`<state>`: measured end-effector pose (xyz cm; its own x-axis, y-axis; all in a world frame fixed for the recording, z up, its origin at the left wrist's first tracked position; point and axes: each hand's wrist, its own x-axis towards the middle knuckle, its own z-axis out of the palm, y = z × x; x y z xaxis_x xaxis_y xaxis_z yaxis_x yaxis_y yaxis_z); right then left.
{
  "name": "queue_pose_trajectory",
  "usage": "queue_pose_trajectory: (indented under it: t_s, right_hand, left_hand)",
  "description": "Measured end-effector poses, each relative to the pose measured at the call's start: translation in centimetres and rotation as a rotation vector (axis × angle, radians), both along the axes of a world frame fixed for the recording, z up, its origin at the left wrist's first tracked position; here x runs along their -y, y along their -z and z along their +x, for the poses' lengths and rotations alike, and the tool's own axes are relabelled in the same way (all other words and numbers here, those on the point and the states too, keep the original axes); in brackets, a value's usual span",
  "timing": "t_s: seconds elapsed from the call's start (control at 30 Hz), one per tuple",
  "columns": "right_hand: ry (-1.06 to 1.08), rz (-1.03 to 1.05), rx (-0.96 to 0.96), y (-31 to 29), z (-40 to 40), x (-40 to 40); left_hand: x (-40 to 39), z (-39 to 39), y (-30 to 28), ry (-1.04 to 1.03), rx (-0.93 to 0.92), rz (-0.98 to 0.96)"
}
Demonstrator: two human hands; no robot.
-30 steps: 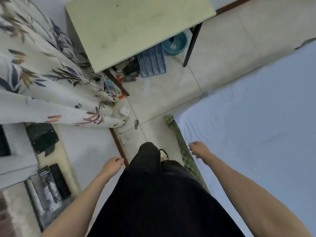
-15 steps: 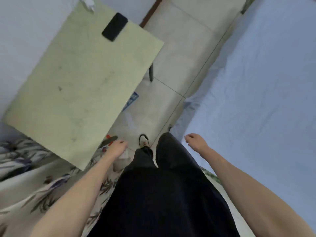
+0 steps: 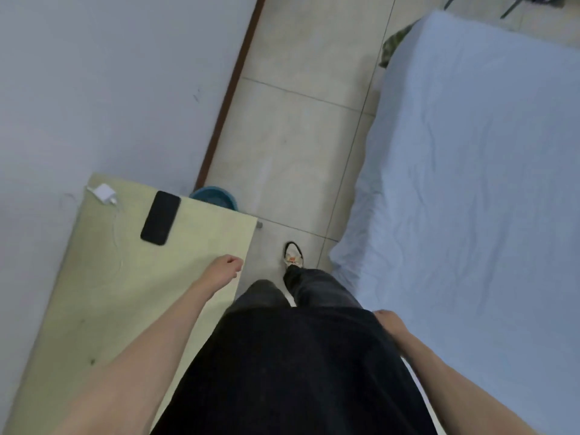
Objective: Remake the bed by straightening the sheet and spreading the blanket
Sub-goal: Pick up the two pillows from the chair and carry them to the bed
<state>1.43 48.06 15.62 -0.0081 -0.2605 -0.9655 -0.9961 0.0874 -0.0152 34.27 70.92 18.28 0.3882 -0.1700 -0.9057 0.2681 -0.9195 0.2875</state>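
A pale blue sheet point(image 3: 477, 196) covers the bed along the right side, lightly creased, with its near corner beside my right leg. A patch of green patterned cloth point(image 3: 392, 42) shows at the bed's far left corner. No blanket is in view. My left hand point(image 3: 224, 271) hangs over the edge of the yellow-green table, fingers loosely curled, holding nothing. Beside my hip at the bed's edge is my right hand point(image 3: 387, 320), partly hidden by my black clothing; its fingers look loosely curled and it holds nothing.
A yellow-green table point(image 3: 103, 309) stands at my left against the wall, with a black phone point(image 3: 160, 217) and a white charger point(image 3: 105, 193) on it. A blue basin point(image 3: 216, 198) sits behind it. A tiled floor aisle point(image 3: 298, 146) runs between wall and bed.
The view has swung from the floral curtain and table underside to the aisle ahead. I have stepped forward along the bed. My right hand has dropped back beside my hip.
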Motion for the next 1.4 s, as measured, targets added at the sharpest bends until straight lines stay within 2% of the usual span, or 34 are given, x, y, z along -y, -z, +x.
queue_pose_trajectory:
  t_s: [0.1,0.23,0.33,0.43,0.53,0.63,0.77,0.87,0.97,1.0,1.07,1.1,1.17,1.3,1.4]
  right_hand:
    - [0.07,-0.007,0.047,-1.1,8.8,5.4]
    - [0.108,-0.075,0.244,-3.2,22.9,14.1]
    - [0.134,-0.142,0.404,-3.6,33.1,20.7]
    - [0.183,-0.145,0.479,-3.0,40.9,27.0]
    - [0.275,-0.144,0.388,-2.1,44.2,34.1]
    - [0.35,-0.138,0.261,-1.7,45.1,40.8]
    - [0.61,-0.243,0.125,-2.8,43.5,48.8]
    - [0.814,-0.195,0.067,-3.6,43.1,53.9]
    - [0.865,-0.087,-0.054,-2.8,43.7,58.1]
    - [0.848,-0.046,-0.079,-2.8,43.4,57.3]
    - [0.817,0.03,-0.085,-0.6,46.9,65.9]
    - [0.744,0.014,-0.072,-0.6,48.2,67.2]
    - [0.653,-0.007,0.002,-0.7,52.2,75.1]
    - [0.738,-0.099,0.144,-2.9,59.8,91.0]
    - [0.769,-0.18,0.301,-5.5,65.2,102.7]
  left_hand:
    - [3.7,5.0,-1.3,0.006,-0.01,0.051]
    - [8.7,12.3,-2.4,0.021,-0.01,0.051]
    - [13.1,18.7,-1.6,-0.036,0.005,0.101]
    - [16.9,25.5,1.0,-0.116,0.011,0.164]
    - [23.4,32.6,2.9,0.094,-0.045,0.239]
    - [32.6,39.9,2.1,0.352,-0.002,0.263]
    - [49.7,47.8,-0.4,0.391,0.045,0.15]
    - [63.5,52.1,-1.4,0.464,0.05,0.009]
    - [76.3,55.4,-1.3,0.454,0.087,-0.111]
    - [77.5,55.2,-1.7,0.442,0.081,-0.124]
    - [87.4,58.3,-0.7,0.441,0.082,-0.181]
    - [88.2,58.7,-1.3,0.439,0.072,-0.176]
    - [93.4,60.7,-1.4,0.456,0.072,-0.131]
    - [99.7,64.3,-2.4,0.503,0.054,0.067]
    - [104.2,67.4,-1.9,0.664,0.052,0.183]
